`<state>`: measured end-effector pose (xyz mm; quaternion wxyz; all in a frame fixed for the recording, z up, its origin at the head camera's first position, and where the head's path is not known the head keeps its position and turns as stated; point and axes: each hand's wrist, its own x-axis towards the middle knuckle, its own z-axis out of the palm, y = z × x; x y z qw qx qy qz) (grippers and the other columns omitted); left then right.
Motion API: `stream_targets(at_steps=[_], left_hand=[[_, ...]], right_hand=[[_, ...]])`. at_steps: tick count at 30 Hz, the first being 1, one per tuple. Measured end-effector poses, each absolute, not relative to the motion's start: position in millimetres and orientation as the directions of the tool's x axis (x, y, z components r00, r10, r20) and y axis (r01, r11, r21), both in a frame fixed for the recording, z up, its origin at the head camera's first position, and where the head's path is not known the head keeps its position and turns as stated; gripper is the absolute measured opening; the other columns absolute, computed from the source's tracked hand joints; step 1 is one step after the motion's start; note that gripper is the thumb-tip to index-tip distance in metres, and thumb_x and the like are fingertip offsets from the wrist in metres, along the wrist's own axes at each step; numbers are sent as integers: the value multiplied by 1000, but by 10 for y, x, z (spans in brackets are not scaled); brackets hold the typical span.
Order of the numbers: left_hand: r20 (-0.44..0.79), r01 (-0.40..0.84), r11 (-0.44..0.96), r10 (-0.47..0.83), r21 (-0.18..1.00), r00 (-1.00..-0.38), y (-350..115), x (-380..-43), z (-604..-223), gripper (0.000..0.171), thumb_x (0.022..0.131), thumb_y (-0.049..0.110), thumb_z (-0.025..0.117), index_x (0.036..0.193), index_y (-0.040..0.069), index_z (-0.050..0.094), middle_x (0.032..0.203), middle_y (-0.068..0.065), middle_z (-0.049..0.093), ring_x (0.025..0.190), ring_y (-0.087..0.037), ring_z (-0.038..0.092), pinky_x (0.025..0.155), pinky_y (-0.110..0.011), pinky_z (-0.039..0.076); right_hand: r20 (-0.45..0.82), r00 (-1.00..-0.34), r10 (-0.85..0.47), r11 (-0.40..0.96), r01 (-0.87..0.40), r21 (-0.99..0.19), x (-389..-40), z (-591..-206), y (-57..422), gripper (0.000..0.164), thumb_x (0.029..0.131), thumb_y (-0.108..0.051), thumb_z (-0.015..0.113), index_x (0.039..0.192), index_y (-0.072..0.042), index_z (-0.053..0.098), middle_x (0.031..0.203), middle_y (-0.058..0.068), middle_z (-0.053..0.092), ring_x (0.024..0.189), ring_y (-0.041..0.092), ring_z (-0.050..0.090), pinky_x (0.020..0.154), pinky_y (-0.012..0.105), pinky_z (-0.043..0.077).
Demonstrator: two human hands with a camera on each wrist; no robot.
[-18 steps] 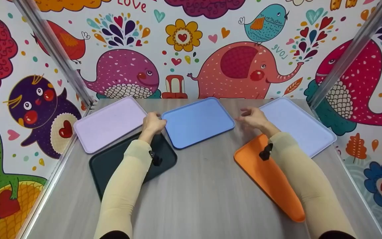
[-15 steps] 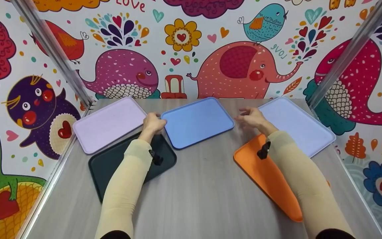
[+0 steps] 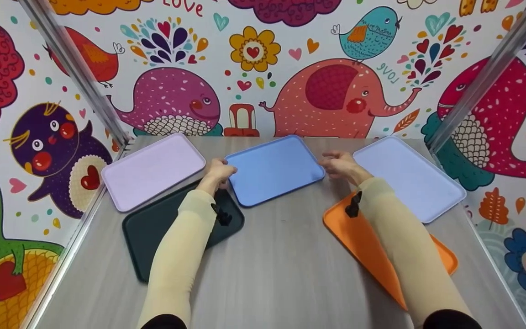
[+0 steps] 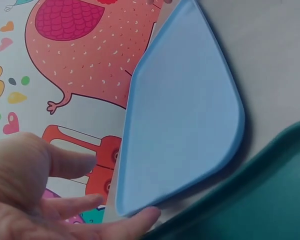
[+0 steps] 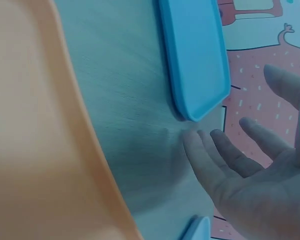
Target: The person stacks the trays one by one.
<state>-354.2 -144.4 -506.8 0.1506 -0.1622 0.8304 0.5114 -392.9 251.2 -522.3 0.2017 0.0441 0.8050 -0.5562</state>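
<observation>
The L hand (image 3: 219,171) is held wide, thumb apart, fingertips near the 9 o'clock rim of the blue tray (image 3: 274,170), set at 12 on the surface (image 3: 276,265); the R hand (image 3: 341,165), also spread, is held just beside the 3 o'clock corner. The tray's judged prob. light, stiff, a bit slick, not fragile; best gripped by both short rims. Counted L to R: 1 lilac tray (image 3: 153,173) (10), 1 dark green tray (image 3: 149,228) (9), 1 blue, 1 orange tray (image 3: 359,237) (3–4), 1 pale lavender tray (image 3: 409,178) (2).
</observation>
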Motion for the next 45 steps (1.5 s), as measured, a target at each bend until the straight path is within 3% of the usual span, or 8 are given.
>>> stream_targets(at_steps=[4, 11, 21, 24, 27, 31, 38, 45], left_hand=[[-460, -455, 385, -87, 803, -884, -1406, -3561, -5083, 64, 103, 16, 62, 159, -1, 39, 137, -18, 51, 78, -20, 43, 84, -41, 51], [-521, -493, 380, -34, 783, -853, -1385, -3578, -5050, 61, 105, 13, 53, 160, -4, 32, 156, -26, 40, 132, -41, 47, 104, -57, 54], [-497, -472, 326, -6, 819, -868, -1413, -3540, -5121, 66, 97, 6, 45, 161, -4, 31, 143, -23, 45, 96, -29, 42, 97, -63, 56], [-484, -468, 292, -18, 834, -875, -1427, -3532, -5145, 65, 96, 3, 48, 159, -3, 35, 141, -23, 48, 97, -29, 45, 96, -62, 57], [-476, -465, 247, -18, 850, -879, -1435, -3538, -5153, 65, 95, 1, 48, 159, -2, 37, 147, -27, 49, 116, -37, 54, 96, -59, 58], [-470, -463, 211, -19, 861, -882, -1445, -3551, -5174, 64, 95, -1, 47, 158, -2, 38, 148, -28, 49, 137, -45, 49, 96, -55, 59], [-439, -438, 174, -37, 882, -898, -1454, -3566, -5242, 62, 93, -2, 46, 154, -2, 42, 118, -17, 53, 106, -30, 57, 92, -55, 60], [-406, -411, 165, -66, 897, -912, -1468, -3555, -5238, 58, 93, 0, 45, 151, 1, 48, 137, -19, 53, 106, -33, 59, 78, -47, 63]], right_hand=[[-392, -909, -145, 385, 313, -868, -3947, -5278, 2497, 67, 101, -34, 73, 158, -10, 49, 154, 21, 52, 140, 37, 50, 117, 53, 44], [-414, -895, -166, 360, 336, -870, -3986, -5341, 2426, 68, 100, -37, 74, 157, -9, 50, 161, 21, 44, 147, 38, 43, 118, 52, 43], [-398, -896, -195, 396, 299, -868, -4011, -5443, 2441, 66, 100, -27, 72, 158, -7, 48, 158, 18, 50, 139, 33, 51, 115, 47, 48], [-363, -907, -215, 418, 250, -873, -3999, -5460, 2470, 63, 98, -11, 70, 158, -7, 49, 160, 20, 48, 136, 32, 53, 113, 47, 49], [-345, -911, -227, 425, 226, -876, -3994, -5465, 2509, 64, 95, 2, 63, 157, -8, 51, 161, 22, 45, 133, 35, 51, 112, 50, 49], [-338, -910, -241, 427, 213, -879, -3993, -5459, 2546, 66, 94, 8, 59, 157, -10, 52, 159, 24, 45, 130, 37, 50, 111, 51, 50], [-354, -899, -257, 389, 239, -890, -3957, -5430, 2600, 70, 93, 9, 62, 158, -11, 50, 156, 23, 49, 122, 33, 53, 106, 48, 53], [-396, -878, -268, 310, 310, -899, -3942, -5337, 2628, 72, 93, 8, 62, 159, -17, 50, 159, 20, 43, 124, 36, 54, 114, 55, 47]])
